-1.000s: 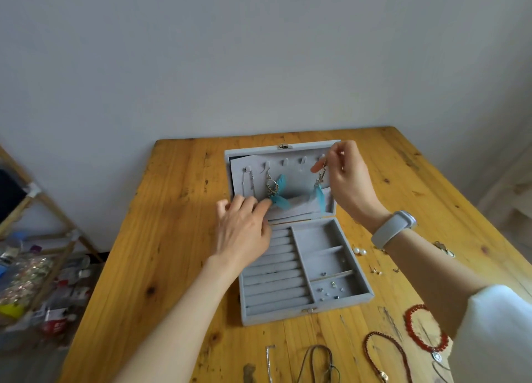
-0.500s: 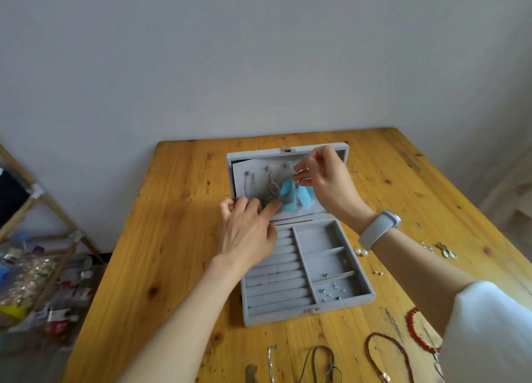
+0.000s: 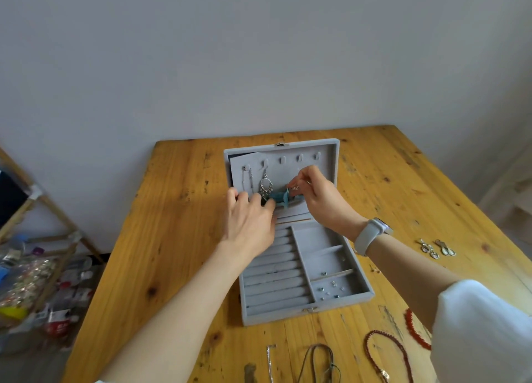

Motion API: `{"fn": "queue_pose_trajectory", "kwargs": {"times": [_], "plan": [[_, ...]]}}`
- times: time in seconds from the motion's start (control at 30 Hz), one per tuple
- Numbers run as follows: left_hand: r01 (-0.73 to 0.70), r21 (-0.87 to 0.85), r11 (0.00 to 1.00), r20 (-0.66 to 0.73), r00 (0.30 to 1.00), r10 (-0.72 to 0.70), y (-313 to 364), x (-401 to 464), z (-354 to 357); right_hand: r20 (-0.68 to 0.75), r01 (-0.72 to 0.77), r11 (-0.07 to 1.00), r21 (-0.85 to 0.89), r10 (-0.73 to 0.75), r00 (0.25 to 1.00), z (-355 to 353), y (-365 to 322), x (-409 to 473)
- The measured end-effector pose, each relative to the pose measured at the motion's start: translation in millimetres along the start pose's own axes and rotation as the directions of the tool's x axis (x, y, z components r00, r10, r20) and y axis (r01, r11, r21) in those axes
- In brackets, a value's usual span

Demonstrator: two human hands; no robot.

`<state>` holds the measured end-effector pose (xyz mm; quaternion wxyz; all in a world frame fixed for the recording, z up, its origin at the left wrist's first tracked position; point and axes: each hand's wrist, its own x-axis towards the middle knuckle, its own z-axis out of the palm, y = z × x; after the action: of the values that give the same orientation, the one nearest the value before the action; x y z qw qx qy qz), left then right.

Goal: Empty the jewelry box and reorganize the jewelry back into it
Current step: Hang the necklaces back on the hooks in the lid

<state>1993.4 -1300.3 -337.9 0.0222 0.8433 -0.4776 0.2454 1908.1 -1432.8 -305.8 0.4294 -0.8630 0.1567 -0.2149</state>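
Note:
A grey velvet jewelry box (image 3: 331, 308) lies open on the wooden table (image 3: 172, 238), its lid (image 3: 328, 149) tipped back with a row of small hooks. A silver drop earring (image 3: 265, 185) and a thin chain (image 3: 247, 178) hang from the left hooks. My right hand (image 3: 319, 195) pinches the metal top of a blue feather earring (image 3: 280, 198) low in the lid. My left hand (image 3: 249, 221) presses its fingertips on the lid's pocket edge, touching the blue feathers. Several tiny studs (image 3: 331, 289) lie in the box's front right compartment.
Loose jewelry lies on the table: silver earrings (image 3: 436, 247) at the right, a dark bead necklace (image 3: 385, 354) and a red bracelet (image 3: 414, 331) near the front right, a cord necklace (image 3: 316, 362) and a silver bar (image 3: 270, 359) at the front. A cluttered wooden shelf (image 3: 37, 267) stands left of the table.
My right hand has carried the blue feather earring from the lid's right hook leftward and down to the lid's lower middle. My left hand stayed at the pocket edge.

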Motion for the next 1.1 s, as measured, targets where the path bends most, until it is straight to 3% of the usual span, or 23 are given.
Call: {"fn": "queue_pose_trajectory", "kwargs": {"times": [0.17,0.37,0.57,0.7,0.83,1.1], "plan": [[-0.026,-0.098,0.995,-0.129,0.992,0.013,-5.5,-5.6,3.5,-0.140,0.046,0.999,-0.013,-0.048,0.989,-13.7,-3.8,1.3],[-0.027,-0.247,0.969,-0.157,0.988,-0.013,-9.6,-18.1,1.0,-0.226,0.068,0.980,0.185,-0.025,0.974,-17.0,-20.5,9.2],[0.014,-0.454,0.891,-0.151,0.984,-0.092,-15.8,-17.2,0.0,-0.161,0.052,0.984,0.168,-0.024,0.987,-7.4,-15.8,14.4],[0.011,-0.496,0.868,-0.163,0.981,-0.105,-14.6,-18.0,0.1,-0.107,0.034,0.999,0.024,-0.031,0.994,-4.6,-11.3,16.0],[0.005,-0.492,0.871,-0.135,0.987,-0.082,-17.3,-17.4,2.6,0.036,0.067,0.990,-0.122,-0.063,0.997,2.6,-11.0,12.9],[-0.022,-0.540,0.841,-0.032,0.999,0.006,-26.9,-22.8,-1.8,-0.039,-0.045,0.998,0.053,0.047,0.998,14.7,-1.4,16.6]]}}
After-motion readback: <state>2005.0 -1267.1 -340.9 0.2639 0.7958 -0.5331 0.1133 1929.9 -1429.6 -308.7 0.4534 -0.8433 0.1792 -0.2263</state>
